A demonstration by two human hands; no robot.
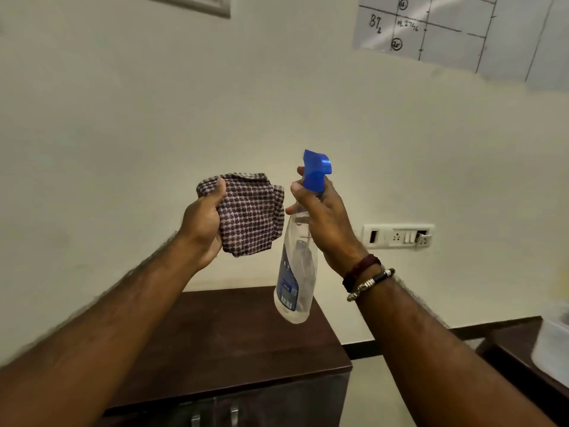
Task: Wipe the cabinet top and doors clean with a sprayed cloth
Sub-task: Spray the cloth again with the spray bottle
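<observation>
head: one cloth (pixel 251 217), one bottle (pixel 295 272).

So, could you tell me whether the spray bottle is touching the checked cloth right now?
Apart. The head view shows a strip of bare wall between the cloth in the left hand and the spray bottle in the right hand.

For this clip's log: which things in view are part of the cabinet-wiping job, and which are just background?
Part of the job:
- checked cloth, gripped in the left hand
- spray bottle, held by the right hand
- dark wooden cabinet below

Just there:
- wall switchboard
- hand-drawn chart on the wall
- white container at the right edge
- picture frame, top left
</observation>
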